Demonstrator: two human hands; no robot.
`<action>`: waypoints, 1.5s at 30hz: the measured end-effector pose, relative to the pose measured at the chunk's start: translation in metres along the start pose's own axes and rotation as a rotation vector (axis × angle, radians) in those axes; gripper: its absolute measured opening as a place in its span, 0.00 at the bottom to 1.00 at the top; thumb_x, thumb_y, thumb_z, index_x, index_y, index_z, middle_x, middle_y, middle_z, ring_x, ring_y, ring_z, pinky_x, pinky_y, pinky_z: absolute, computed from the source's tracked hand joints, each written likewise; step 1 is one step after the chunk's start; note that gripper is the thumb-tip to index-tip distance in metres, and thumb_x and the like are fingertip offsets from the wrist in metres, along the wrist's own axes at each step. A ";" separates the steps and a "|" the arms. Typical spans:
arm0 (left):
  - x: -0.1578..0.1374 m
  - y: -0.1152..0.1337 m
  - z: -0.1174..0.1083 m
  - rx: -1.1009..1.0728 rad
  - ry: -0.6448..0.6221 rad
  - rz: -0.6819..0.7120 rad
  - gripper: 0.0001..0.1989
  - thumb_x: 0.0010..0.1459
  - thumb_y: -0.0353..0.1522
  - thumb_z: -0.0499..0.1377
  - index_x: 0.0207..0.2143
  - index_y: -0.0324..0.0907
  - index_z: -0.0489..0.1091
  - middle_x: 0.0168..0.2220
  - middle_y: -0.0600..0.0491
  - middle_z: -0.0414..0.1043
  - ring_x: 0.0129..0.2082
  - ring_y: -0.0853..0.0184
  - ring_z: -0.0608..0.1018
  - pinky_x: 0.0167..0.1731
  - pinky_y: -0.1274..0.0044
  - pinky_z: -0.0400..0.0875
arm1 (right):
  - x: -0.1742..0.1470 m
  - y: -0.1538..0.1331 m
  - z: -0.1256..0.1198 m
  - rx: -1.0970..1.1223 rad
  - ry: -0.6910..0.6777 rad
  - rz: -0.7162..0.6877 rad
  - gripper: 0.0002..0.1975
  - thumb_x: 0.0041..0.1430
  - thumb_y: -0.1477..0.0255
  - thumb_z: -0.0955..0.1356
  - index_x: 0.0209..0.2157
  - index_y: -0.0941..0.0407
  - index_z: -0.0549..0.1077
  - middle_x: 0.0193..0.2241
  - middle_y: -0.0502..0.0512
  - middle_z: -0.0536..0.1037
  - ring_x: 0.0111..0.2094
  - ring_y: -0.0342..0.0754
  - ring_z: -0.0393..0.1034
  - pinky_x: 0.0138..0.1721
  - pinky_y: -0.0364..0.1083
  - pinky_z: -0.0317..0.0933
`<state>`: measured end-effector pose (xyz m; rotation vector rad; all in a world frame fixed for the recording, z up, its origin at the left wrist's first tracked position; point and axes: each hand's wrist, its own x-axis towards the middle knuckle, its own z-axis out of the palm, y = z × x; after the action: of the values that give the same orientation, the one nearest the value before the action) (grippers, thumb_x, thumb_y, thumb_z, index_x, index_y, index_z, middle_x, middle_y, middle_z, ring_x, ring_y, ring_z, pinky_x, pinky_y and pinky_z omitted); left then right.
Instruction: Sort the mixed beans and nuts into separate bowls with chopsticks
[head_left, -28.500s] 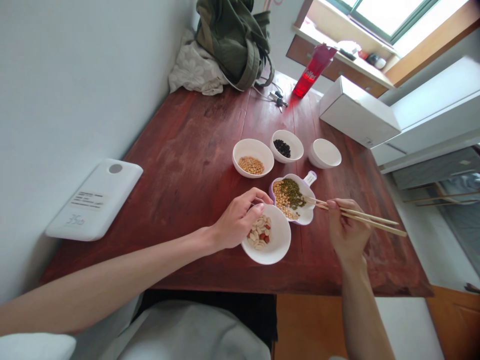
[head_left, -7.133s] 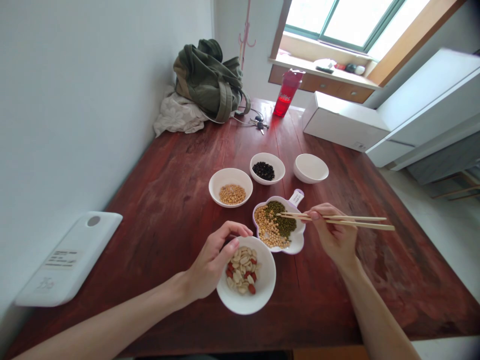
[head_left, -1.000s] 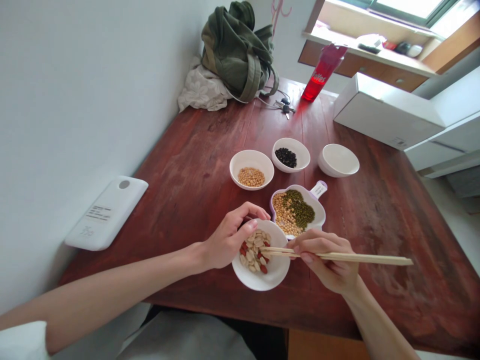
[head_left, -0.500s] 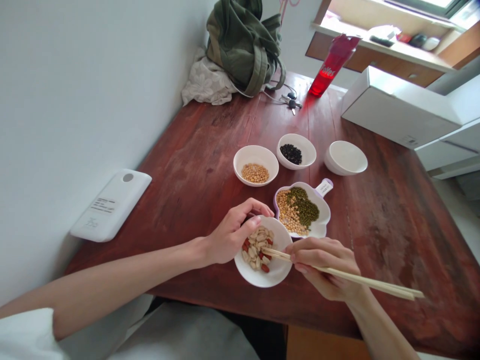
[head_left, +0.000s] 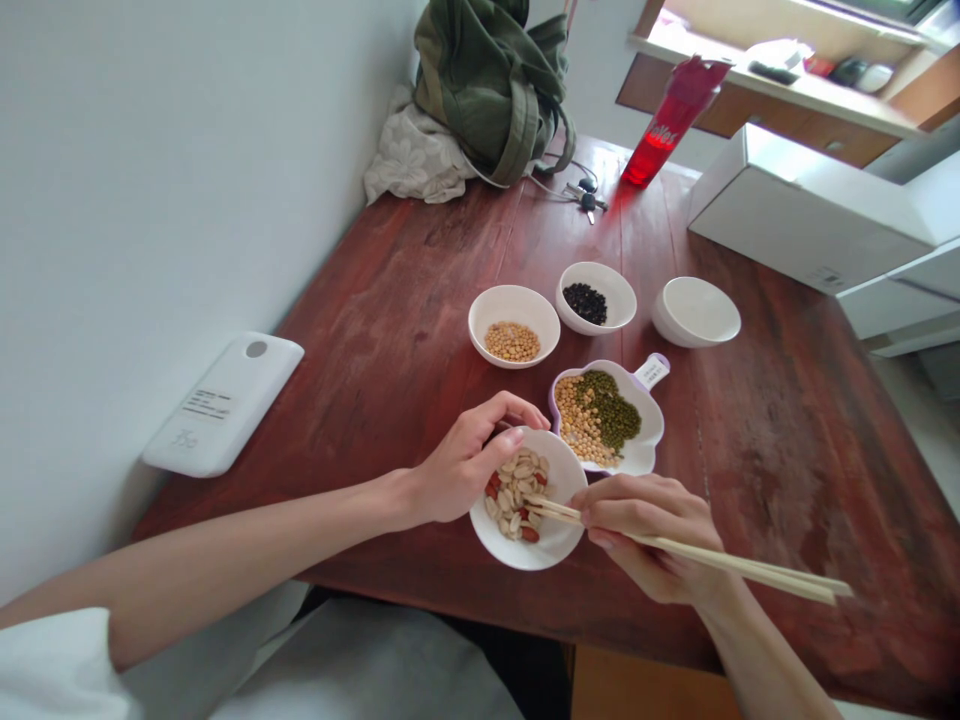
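Observation:
My left hand grips the rim of a small white bowl, thumb inside and fingers behind, near the table's front edge. In the bowl lie pale peanuts and a few red-skinned ones. A pair of wooden chopsticks is held in my right hand, their tips down among the peanuts. Whether a peanut is pinched between the tips I cannot tell. Just beyond the bowl sits a flower-shaped white dish with a handle, holding yellow soybeans and green mung beans.
Farther back stand a bowl of soybeans, a bowl of black beans and a bowl with no contents visible. A white power bank is at left. Keys, a green bag, a red bottle and a white box are behind.
The view has shifted slightly. Both hands keep their grips, and the chopstick tips stay among the peanuts with only a slight movement.

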<state>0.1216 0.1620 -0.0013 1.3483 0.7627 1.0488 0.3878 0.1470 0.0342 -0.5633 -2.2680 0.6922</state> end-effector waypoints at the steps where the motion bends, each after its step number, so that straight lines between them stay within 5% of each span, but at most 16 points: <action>1: 0.000 0.000 0.000 0.003 0.001 0.001 0.11 0.76 0.39 0.56 0.50 0.41 0.73 0.50 0.46 0.79 0.50 0.59 0.80 0.52 0.66 0.75 | 0.000 0.000 0.000 -0.002 0.003 0.000 0.06 0.70 0.80 0.70 0.44 0.56 0.77 0.36 0.57 0.87 0.32 0.46 0.85 0.32 0.41 0.72; 45: 0.000 0.000 0.001 -0.003 0.001 -0.001 0.12 0.76 0.39 0.56 0.51 0.41 0.73 0.51 0.46 0.78 0.48 0.59 0.80 0.51 0.67 0.76 | -0.006 -0.010 -0.005 -0.101 -0.037 -0.007 0.05 0.70 0.80 0.71 0.44 0.57 0.78 0.39 0.57 0.88 0.37 0.44 0.86 0.40 0.42 0.72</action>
<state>0.1223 0.1616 -0.0009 1.3445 0.7621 1.0491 0.3934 0.1378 0.0405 -0.5944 -2.3488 0.5920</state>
